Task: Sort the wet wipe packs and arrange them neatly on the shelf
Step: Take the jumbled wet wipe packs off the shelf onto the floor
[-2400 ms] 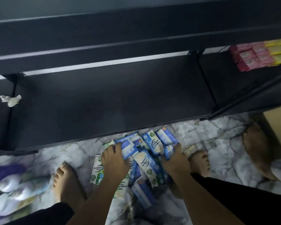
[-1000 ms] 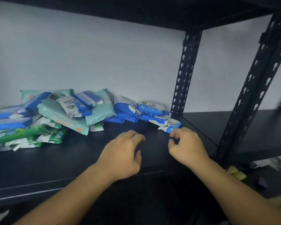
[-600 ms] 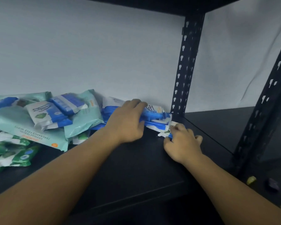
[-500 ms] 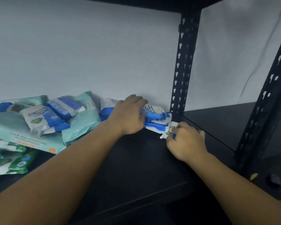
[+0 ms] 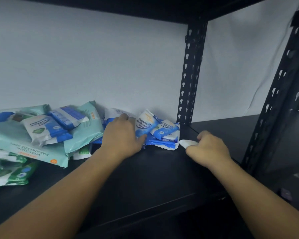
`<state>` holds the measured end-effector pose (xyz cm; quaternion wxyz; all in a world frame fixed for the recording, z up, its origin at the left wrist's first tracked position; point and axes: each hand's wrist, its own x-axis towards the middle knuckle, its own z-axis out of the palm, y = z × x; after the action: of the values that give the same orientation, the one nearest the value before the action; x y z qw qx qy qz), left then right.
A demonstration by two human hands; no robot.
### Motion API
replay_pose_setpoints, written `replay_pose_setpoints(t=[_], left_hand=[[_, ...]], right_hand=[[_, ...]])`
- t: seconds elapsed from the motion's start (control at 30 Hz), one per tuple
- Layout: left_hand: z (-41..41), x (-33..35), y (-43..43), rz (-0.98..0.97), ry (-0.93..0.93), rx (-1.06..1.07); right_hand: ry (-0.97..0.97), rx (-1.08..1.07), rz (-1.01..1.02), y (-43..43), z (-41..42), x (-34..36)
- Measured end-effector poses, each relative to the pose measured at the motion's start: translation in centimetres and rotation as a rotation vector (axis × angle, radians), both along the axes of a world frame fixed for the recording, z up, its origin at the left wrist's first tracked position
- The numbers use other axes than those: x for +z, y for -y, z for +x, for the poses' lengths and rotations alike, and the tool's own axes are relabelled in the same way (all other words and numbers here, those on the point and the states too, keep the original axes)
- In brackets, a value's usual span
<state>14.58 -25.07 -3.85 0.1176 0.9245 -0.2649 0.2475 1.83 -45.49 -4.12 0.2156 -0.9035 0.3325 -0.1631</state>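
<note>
Left hand [image 5: 122, 135] spread flat on blue packs [image 5: 155, 131] beside the post [image 5: 191, 75]; right hand [image 5: 208, 147] pinching one white corner [image 5: 188, 143]. Best pulled slowly.

I face a plain white wall [image 5: 97, 62] behind a black metal rack. Its dark shelf [image 5: 145, 178] runs under me, with another board [image 5: 128, 6] overhead. A perforated upright [image 5: 191, 75] stands at the back, a second post [image 5: 280, 94] nearer on the right. Light is dim and bluish.
</note>
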Motion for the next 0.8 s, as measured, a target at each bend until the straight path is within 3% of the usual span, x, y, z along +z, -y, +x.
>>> replay_pose_setpoints(t=[0.13,0.2,0.47,0.63,0.8], left_hand=[[0.1,-0.3,0.2,-0.148,-0.096,0.085],[0.0,-1.0,1.0,-0.156,-0.152,0.091],[0.7,-3.8,2.4,-0.196,-0.2,0.111],[1.2,-3.9,2.2,-0.291,-0.315,0.054],[1.8,-3.5,1.6,-0.319,-0.335,0.065]], right_hand=[[0.311,0.039,0.077,0.6,1.1,1.2],[0.339,0.137,0.111,0.8,2.2,1.6],[0.247,0.209,-0.001,0.0,8.5,1.7],[0.035,0.208,0.063,-1.4,10.9,1.1],[-0.05,0.184,0.062,-1.2,11.3,1.0]])
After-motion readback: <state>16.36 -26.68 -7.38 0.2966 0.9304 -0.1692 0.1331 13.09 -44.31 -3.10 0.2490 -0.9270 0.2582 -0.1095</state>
